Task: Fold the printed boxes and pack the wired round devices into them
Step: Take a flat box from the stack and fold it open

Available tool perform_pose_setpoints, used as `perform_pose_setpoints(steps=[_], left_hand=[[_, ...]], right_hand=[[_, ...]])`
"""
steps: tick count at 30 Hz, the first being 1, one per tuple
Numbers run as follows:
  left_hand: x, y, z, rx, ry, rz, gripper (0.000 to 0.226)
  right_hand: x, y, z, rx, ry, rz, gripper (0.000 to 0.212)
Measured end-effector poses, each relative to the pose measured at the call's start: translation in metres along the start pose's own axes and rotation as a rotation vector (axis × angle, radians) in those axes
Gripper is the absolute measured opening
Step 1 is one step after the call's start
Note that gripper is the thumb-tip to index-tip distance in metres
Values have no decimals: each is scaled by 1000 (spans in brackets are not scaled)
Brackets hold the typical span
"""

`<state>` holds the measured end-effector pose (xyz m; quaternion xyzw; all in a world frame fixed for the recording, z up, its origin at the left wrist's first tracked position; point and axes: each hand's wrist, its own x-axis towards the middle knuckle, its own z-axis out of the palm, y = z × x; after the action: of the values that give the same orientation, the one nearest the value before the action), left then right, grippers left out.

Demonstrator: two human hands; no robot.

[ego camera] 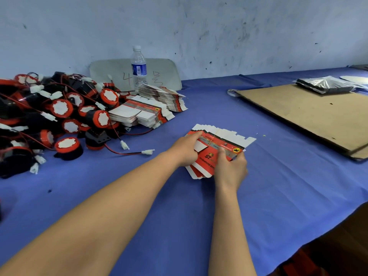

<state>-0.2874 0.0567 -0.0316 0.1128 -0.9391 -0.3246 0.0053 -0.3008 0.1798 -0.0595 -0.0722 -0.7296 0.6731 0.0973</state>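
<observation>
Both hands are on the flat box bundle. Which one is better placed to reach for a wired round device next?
Probably the left. The left hand grips the bundle of flat printed boxes on the side facing the pile of wired round devices; the right hand would have to cross over it.

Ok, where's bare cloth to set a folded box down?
Bare cloth: between the bundle and the cardboard, and the near strip below the device pile. Crowded: device pile at left, box stacks before the bottle.
</observation>
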Motion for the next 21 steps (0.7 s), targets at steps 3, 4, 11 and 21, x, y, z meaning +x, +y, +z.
perform_pose_setpoints(steps=[3, 4, 11, 21], left_hand=[[1, -2, -5, -142, -41, -33, 72], [2, -3, -8, -243, -63, -50, 74], [2, 6, -10, -486, -71, -128, 41], [5, 9, 1, -680, 51, -269, 11]], right_hand=[[2, -1, -1, 146, -31, 143, 10], [2, -2, -2, 291, -35, 226, 13], [0, -9, -7, 850, -94, 512, 19], [1, -3, 2, 726, 1, 389, 16]])
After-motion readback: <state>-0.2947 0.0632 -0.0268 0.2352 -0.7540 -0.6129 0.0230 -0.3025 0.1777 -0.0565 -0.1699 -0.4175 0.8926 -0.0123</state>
